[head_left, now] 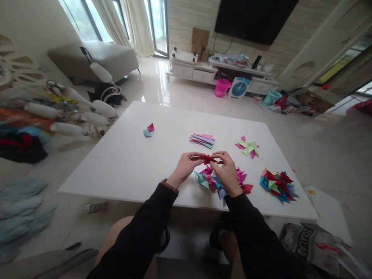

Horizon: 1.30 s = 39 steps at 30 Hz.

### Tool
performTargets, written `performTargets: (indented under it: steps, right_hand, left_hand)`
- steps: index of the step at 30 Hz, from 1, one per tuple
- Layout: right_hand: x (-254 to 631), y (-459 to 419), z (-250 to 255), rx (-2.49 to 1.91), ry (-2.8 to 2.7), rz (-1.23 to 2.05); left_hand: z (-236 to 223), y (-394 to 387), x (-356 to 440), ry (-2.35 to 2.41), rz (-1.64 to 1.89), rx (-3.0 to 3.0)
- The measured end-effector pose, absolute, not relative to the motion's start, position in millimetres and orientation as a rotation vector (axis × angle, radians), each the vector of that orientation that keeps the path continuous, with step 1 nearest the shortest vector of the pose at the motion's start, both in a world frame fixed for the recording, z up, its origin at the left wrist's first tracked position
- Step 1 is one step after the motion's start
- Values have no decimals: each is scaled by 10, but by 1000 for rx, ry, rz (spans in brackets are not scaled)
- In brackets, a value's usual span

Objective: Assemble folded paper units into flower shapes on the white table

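Both of my hands pinch a small folded red paper piece [208, 159] just above the white table [130, 155]. My left hand [187, 166] grips its left end with closed fingers. My right hand [226, 170] holds its right end, fingers curled. Under my hands lies a pile of folded paper pieces [209, 179] in pink, teal and purple. A second mixed pile [277, 185] lies at the right, near the table's front edge.
A stack of flat coloured sheets [202, 140] and a green and pink cluster [247, 147] lie further back. Two small folded pieces [148, 130] sit apart at the left. A pink basket [221, 87] and a fan [239, 87] stand on the floor beyond.
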State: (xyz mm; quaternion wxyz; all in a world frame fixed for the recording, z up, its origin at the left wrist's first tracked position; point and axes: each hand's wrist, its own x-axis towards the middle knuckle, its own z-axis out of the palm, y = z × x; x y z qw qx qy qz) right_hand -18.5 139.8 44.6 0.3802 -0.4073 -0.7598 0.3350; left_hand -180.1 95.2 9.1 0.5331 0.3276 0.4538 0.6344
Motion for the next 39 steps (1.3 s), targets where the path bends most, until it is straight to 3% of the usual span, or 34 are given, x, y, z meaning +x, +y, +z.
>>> performTargets:
  steps: [19,28,33,39]
  right_hand:
    - [-187,1416,422,-1048,-1931,867]
    - [-99,1458,449,-1080,-2080,583]
    - [375,1758,617,-1200,-2011,355]
    - [1614,2361,631,-1534,-1999,18]
  left_hand:
    - [100,945,-1806,1100,1455,806]
    - [137,968,-1817,1148,1496,693]
    - [174,989,-1797,1163,1496,585]
    - [223,960,-1776,1221,1464,596]
